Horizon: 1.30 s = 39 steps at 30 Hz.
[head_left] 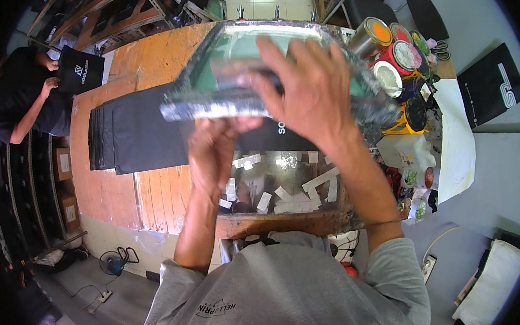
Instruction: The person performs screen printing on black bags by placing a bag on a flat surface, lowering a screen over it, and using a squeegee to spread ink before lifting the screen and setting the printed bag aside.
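Note:
In front of me a printing screen frame (198,108) with a pale green mesh is tilted, its near edge raised off the table and smeared by motion. My left hand (210,153) is closed at that near edge, its fingertips partly hidden beneath it. Over the mesh, my right hand (312,91) is blurred, with the fingers stretched and apart. Close to its thumb is a greyish bar like a squeegee (241,73), too smeared to make out fully. Below the frame lies a black flat bag (255,137) with white print, beside a stack of black bags (143,128).
Paint tins (372,35) and open tubs (387,78) crowd the table's right side. Clamps (276,13) stand at the far edge. Pale tape strips (282,193) lie on the glossy near surface. At the left, another person (26,94) holds a black bag (81,71) near racks.

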Motion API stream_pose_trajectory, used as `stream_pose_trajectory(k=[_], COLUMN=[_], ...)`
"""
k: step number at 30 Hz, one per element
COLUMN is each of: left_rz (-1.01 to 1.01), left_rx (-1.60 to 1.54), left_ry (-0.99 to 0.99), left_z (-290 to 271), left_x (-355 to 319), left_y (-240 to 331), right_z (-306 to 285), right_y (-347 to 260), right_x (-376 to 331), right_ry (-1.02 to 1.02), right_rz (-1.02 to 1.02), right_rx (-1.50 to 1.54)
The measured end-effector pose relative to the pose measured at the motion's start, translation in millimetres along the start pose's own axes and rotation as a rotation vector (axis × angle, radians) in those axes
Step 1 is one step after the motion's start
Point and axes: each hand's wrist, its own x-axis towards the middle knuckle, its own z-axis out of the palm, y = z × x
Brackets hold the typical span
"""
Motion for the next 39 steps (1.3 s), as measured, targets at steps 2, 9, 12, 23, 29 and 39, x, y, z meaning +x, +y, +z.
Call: stream_pose_trajectory(k=[2,9,12,23,29,39], left_rz=[0.079,-0.299,-0.113,0.496,0.475,-0.083], left_rx=[0.225,1.951,1.734,2.163,1.673,1.220], left_ry=[0.084,0.599,0.522,1.143,0.578,0.663], left_z=[-30,-123,-136,-283,-248,-204], left_x=[41,79,82,50,-38,-54], left_y=[-6,-92,-97,89,22,-22], right_z=[-2,-41,-47,-31,-31,-25], right_y=[16,40,60,66,53,50], right_x=[27,111,131,163,163,139], right_ry=[-0.063,-0.369,-0.343,-0.249,-0.259,-0.222], right_rz=[0.032,0.167,0.135,0.158,0.251,0.137], right_rx=[0.039,0.218,0.382,0.129,0.126,0.098])
